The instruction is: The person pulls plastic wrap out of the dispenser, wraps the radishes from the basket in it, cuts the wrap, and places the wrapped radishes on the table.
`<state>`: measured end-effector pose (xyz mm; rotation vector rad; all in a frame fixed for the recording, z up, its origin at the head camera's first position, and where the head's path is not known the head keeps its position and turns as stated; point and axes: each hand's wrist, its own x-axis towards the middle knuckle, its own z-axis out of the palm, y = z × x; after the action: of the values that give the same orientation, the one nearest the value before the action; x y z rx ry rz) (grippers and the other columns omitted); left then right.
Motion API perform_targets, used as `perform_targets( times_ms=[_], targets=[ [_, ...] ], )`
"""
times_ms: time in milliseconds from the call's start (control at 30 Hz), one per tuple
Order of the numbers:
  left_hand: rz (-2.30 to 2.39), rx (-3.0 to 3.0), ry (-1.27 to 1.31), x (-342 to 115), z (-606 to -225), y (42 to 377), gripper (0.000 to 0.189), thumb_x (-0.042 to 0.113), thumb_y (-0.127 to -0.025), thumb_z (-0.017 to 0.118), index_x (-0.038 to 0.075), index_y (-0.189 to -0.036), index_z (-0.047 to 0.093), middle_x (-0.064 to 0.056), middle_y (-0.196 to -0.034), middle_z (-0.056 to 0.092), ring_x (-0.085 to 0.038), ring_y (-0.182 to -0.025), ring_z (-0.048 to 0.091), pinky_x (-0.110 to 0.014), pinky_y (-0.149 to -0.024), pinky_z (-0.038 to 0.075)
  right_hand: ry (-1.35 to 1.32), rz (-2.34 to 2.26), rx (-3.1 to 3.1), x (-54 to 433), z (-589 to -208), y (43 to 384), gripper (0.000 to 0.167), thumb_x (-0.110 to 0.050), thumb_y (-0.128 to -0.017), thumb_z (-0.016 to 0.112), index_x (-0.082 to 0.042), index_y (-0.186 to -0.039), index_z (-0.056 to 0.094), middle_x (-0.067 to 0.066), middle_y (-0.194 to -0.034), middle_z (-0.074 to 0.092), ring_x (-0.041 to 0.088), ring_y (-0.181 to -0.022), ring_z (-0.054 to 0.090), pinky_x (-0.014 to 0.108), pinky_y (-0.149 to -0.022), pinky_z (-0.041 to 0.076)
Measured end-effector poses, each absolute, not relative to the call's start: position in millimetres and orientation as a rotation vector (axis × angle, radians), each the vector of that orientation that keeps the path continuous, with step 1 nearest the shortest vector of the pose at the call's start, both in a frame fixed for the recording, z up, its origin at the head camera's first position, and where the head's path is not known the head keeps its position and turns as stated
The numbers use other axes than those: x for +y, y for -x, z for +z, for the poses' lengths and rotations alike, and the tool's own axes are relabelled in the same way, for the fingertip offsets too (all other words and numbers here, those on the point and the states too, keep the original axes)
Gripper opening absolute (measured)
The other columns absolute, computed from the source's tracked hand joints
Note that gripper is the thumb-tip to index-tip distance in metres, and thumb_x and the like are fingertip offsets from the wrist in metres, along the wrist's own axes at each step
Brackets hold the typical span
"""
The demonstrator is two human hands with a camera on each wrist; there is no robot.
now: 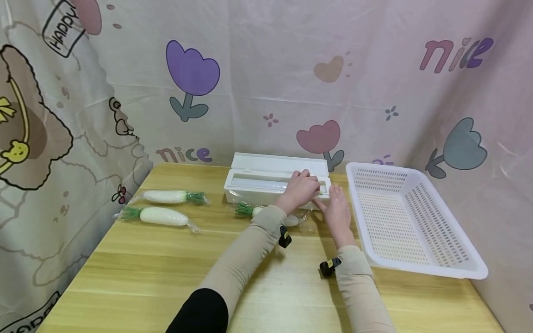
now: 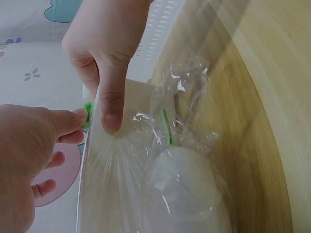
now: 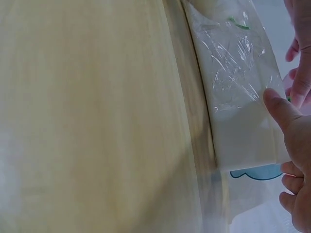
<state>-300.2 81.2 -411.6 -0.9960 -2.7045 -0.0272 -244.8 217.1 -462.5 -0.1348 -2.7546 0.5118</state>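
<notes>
A white cling film box [image 1: 250, 196] with its lid raised stands at the table's back, a clear roll inside. My left hand [image 1: 300, 188] pinches a small green slider knob [image 2: 88, 115] at the box's top edge, near its right end. My right hand [image 1: 339, 213] holds that end, its thumb [image 2: 112, 109] pressing clear film [image 2: 116, 170] against the front wall. The film hangs creased over the front. Before the box lies a white radish [image 2: 187, 189] with green leaves [image 1: 243, 209], partly hidden by my left arm and covered by film.
Two film-wrapped white radishes, an upper one [image 1: 166, 197] and a lower one [image 1: 164, 216], lie on the table's left. A white perforated basket [image 1: 420, 268] stands to the right of the box. A patterned cloth [image 1: 258, 69] hangs behind the wooden table [image 1: 145, 277].
</notes>
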Motion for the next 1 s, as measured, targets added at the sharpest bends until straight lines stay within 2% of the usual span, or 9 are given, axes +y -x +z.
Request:
perform_targets(
  times_ms=[267, 767, 1000],
  targets=[
    [0.043, -2.695, 0.988, 74.1, -414.0, 299.8, 0.017, 0.035, -0.098, 0.054, 0.029, -0.095, 0.071, 0.016, -0.099, 0.064, -0.012, -0.098, 0.048, -0.033, -0.089, 0.041, 0.128, 0.582, -2.759, 214.2, -464.1, 244.4, 0.087, -0.052, -0.085, 0.068, 0.004, -0.144, 0.039, 0.024, -0.152, 0.035, 0.039, -0.144, 0.031, 0.05, -0.117, 0.029],
    [0.096, -2.692, 0.97, 61.8, -414.3, 296.3, 0.02, 0.035, -0.1, 0.052, 0.03, -0.102, 0.071, 0.016, -0.104, 0.065, -0.012, -0.102, 0.049, -0.035, -0.092, 0.041, 0.123, 0.641, -2.776, 209.5, -463.8, 244.2, 0.087, -0.05, -0.085, 0.068, 0.004, -0.145, 0.037, 0.023, -0.154, 0.033, 0.039, -0.145, 0.029, 0.051, -0.118, 0.027],
    [0.127, -2.672, 0.948, 46.4, -412.6, 300.0, 0.018, 0.035, -0.098, 0.055, 0.031, -0.103, 0.072, 0.016, -0.104, 0.066, -0.012, -0.101, 0.049, -0.035, -0.091, 0.04, 0.139, 0.572, -2.761, 217.6, -464.4, 246.3, 0.086, -0.051, -0.086, 0.067, 0.005, -0.144, 0.038, 0.024, -0.151, 0.037, 0.04, -0.143, 0.033, 0.053, -0.114, 0.033]
  ],
)
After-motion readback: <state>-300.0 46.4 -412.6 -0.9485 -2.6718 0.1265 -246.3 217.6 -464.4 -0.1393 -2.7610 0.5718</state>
